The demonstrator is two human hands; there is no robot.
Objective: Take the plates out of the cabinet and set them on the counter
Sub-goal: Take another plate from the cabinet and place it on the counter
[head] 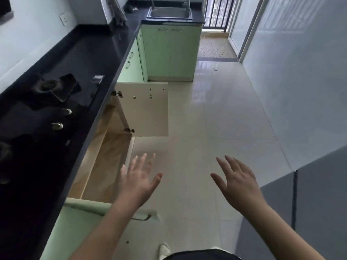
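Note:
The base cabinet [105, 158] under the black counter [90, 59] stands open, showing a wooden floor inside; no plates show from this angle. Its far door [146, 109] swings out over the floor, and the near green door [84, 218] with a metal handle is open below my left arm. My left hand [139, 181] hovers in front of the cabinet opening, fingers spread, holding nothing. My right hand [236, 181] floats over the floor tiles to the right, also spread and holding nothing.
A black gas hob [37, 113] with two knobs is set into the counter at left. A steel sink [170, 13] sits at the far end above green cabinets [169, 53]. Glossy tiled floor [216, 109] runs ahead; a grey wall panel [309, 203] is at right.

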